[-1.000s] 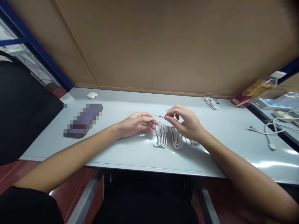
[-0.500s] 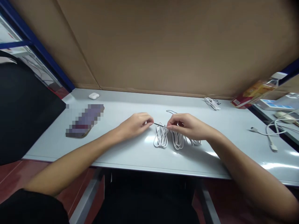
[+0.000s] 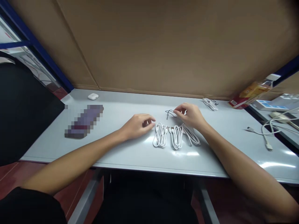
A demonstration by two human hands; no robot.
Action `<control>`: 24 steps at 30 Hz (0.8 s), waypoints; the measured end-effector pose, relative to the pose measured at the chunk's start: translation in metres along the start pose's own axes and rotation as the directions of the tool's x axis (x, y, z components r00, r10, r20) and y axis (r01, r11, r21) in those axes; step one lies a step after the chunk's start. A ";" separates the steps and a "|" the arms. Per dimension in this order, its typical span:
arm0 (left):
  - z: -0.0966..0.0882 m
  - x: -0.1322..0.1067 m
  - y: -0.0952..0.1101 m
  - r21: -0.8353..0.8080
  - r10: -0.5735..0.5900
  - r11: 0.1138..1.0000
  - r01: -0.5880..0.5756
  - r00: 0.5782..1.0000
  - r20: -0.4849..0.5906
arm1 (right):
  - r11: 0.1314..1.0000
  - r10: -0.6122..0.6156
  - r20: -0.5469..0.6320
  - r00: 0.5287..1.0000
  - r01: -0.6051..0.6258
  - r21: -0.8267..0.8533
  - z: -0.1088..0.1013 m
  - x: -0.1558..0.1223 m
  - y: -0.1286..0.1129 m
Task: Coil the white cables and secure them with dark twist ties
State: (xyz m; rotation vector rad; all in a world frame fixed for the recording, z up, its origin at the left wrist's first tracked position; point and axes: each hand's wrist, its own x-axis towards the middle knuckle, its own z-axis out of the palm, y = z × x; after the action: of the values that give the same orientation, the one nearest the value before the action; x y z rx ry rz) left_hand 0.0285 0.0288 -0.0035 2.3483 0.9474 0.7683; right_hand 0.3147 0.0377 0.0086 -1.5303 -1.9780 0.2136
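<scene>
Three coiled white cables lie side by side on the desk: a left one (image 3: 160, 137), a middle one (image 3: 177, 138) and a right one (image 3: 192, 135). Just behind them is a small group of thin black ties (image 3: 170, 113). My right hand (image 3: 191, 115) is at their right end, thumb and forefinger pinched on a black tie. Beside the left cable, my left hand (image 3: 138, 126) rests low over the desk with thumb and fingers apart, holding nothing.
On the left are a white earbud case (image 3: 93, 96) and a blurred-out phone (image 3: 85, 121). Another cable bundle (image 3: 210, 104) lies at the back right, near a drink bottle (image 3: 253, 92). Loose white cables (image 3: 266, 132) trail over the right side. A cardboard panel (image 3: 149, 46) stands behind the desk.
The black tie stretched between both hands has left the left hand. My right hand has moved back and right to the group of ties, uncovering the cables.
</scene>
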 end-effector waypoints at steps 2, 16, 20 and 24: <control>0.001 -0.001 0.002 -0.021 0.007 1.000 -0.006 0.999 0.052 | 1.000 0.022 0.016 1.000 -0.022 -0.012 0.002 0.001 0.002; 0.003 -0.007 0.027 -0.176 0.293 0.952 -0.249 0.907 0.302 | 0.984 0.035 0.059 0.998 -0.024 -0.178 -0.002 0.000 -0.019; 0.006 -0.009 0.028 -0.158 0.362 0.932 -0.326 0.869 0.338 | 0.981 -0.190 0.129 0.973 0.194 -0.024 0.003 -0.020 -0.050; 0.009 -0.010 0.025 -0.163 0.408 0.913 -0.375 0.857 0.314 | 0.938 -0.316 0.355 0.880 0.345 -0.019 0.009 -0.038 -0.072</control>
State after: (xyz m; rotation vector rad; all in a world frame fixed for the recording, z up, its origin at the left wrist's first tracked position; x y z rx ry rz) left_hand 0.0394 0.0036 0.0023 2.5087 0.2760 0.5049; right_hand 0.2556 -0.0180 0.0217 -1.2345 -2.5227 0.2770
